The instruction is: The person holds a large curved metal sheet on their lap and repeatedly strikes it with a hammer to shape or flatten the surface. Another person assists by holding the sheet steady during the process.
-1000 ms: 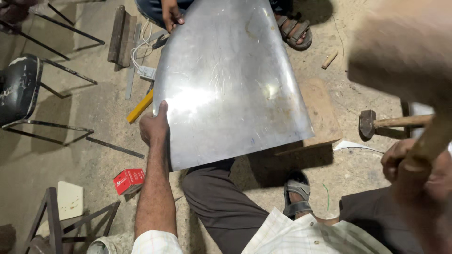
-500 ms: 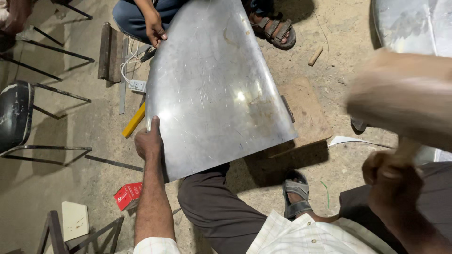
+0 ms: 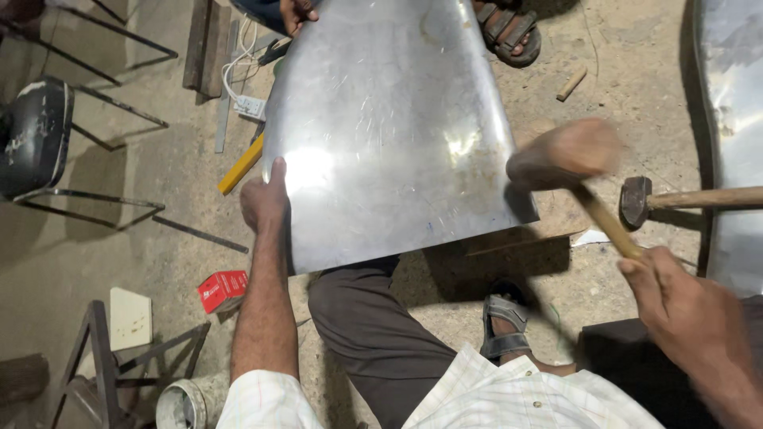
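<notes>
Scratched curved steel sheet (image 3: pixel 389 127); blurred wooden mallet (image 3: pixel 566 152) at its edge.

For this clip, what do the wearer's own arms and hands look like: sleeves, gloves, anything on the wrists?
Both hands are bare, with no gloves. The left hand shows no ring, and no watch or band is visible at the wrist. The left forearm is uncovered up to a short sleeve of a pale shirt with a fine check. The right hand is close to the camera and soft in focus; its wrist looks uncovered too.

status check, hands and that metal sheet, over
Left hand grips metal sheet edge. Right hand holds wooden mallet at sheet's right edge. Another person's hand at far end.
</notes>
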